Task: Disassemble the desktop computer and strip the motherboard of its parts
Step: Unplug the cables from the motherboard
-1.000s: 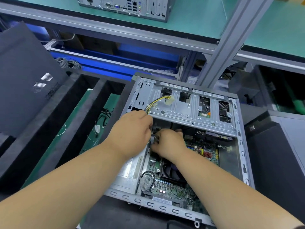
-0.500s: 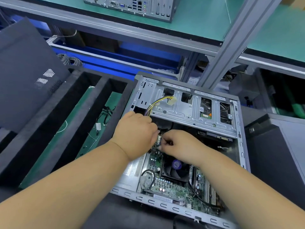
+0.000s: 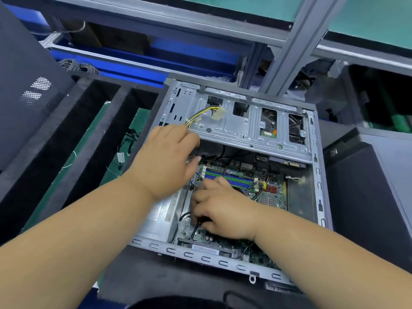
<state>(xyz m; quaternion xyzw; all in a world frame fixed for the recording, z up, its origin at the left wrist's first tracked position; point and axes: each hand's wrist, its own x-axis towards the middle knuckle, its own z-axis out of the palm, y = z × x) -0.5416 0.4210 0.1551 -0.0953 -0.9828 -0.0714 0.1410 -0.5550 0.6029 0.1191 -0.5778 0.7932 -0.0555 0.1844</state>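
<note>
Case (image 3: 240,130): lies open on the dark bench, between the foam tray (image 3: 66,139) and a black panel (image 3: 365,188).
Motherboard (image 3: 270,194): on the case floor, below the drive cage.
Left hand (image 3: 166,162): above the case's left edge, fingers loosely extended, holding nothing visible.
Right hand (image 3: 223,211): low on the board, fingers curled, pinching a black cable (image 3: 194,229).

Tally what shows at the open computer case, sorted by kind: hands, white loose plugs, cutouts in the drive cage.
Hands: 2, the left hand and the right hand
White loose plugs: 2, the white power plug and the small white plug
Cutouts in the drive cage: 4
Total: 8
</note>
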